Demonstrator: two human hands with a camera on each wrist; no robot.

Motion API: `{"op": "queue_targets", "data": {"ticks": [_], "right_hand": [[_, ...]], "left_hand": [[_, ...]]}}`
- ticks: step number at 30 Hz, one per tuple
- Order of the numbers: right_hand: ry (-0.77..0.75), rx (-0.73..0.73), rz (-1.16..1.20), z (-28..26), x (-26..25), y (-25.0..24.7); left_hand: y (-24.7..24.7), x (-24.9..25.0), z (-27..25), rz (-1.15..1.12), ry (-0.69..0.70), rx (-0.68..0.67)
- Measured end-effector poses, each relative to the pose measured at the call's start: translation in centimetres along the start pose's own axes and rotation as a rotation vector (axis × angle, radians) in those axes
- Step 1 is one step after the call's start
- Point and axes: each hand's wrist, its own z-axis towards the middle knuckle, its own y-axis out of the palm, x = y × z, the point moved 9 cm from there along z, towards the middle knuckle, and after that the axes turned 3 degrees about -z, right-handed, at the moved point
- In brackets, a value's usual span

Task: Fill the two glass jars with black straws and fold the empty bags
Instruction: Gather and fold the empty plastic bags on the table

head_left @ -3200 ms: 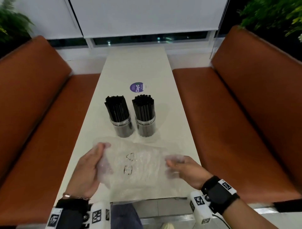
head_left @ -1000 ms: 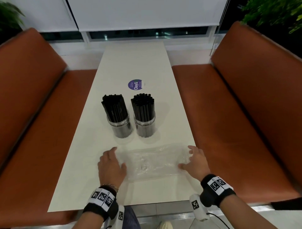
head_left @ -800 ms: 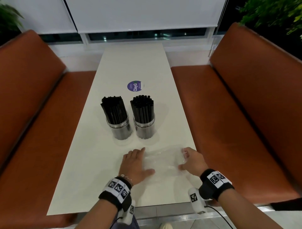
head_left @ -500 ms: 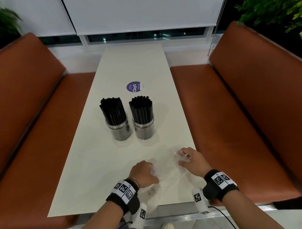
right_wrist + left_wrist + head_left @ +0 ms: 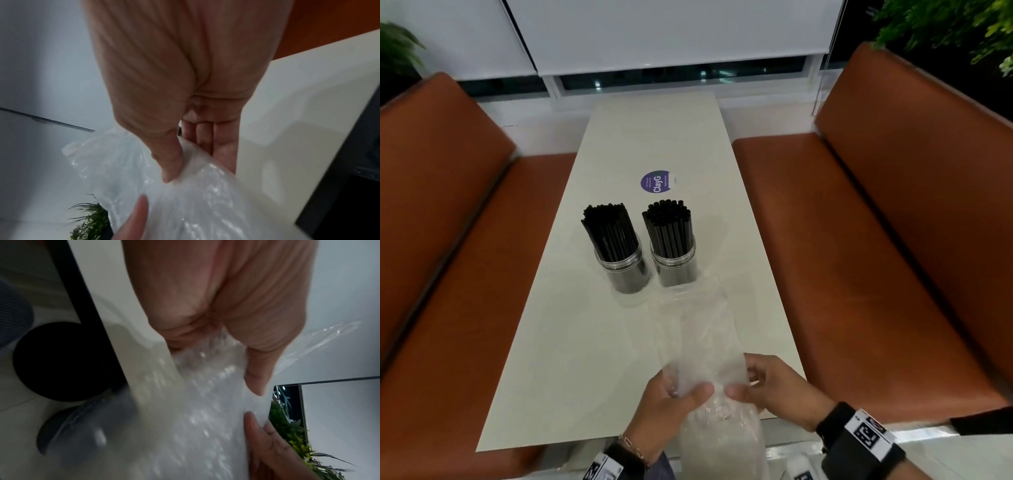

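Observation:
Two glass jars, the left jar (image 5: 626, 270) and the right jar (image 5: 675, 265), stand side by side mid-table, each packed with upright black straws (image 5: 610, 230). A clear plastic bag (image 5: 705, 335) is lifted off the table near its front edge, one end rising toward the jars and the other hanging below the edge. My left hand (image 5: 671, 401) pinches the bag (image 5: 201, 386) between thumb and fingers. Beside it my right hand (image 5: 770, 387) pinches the same bag (image 5: 144, 162), its thumb on top and its fingers underneath.
The white table (image 5: 592, 342) runs away from me between two brown benches, one on the left (image 5: 441, 274) and one on the right (image 5: 859, 274). A round purple sticker (image 5: 656, 182) lies behind the jars. Plants (image 5: 945, 24) stand in the far corners.
The bag lay flat under both palms a second ago. Both hands have since gathered it, drawn it to the front edge and lifted it, now pinching it close together.

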Motion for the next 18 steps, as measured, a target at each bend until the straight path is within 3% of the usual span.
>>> {"op": "queue_targets", "data": {"ticks": [4,8,11,14,18], "right_hand": [[-0.016,0.033,-0.045,0.9,-0.6,-0.8],[-0.036,0.026,0.018,1.7,-1.7,-0.8],[-0.040,0.025,0.029,2.2,-2.6,-0.9],[-0.014,0.019,0.039,2.5,-3.2,-1.1],[0.016,0.025,0.034,3.1,-3.0,-1.9]], "left_hand": [[-1.2,0.2,-0.4,-0.086,-0.002,-0.031],[-2.9,1.4,-0.5,-0.053,0.041,0.046],[-4.0,2.5,0.1,-0.047,0.090,0.091],[-4.0,3.9,0.3,-0.149,0.168,0.053],[-3.6,3.0,0.1,-0.241,0.015,0.037]]}}
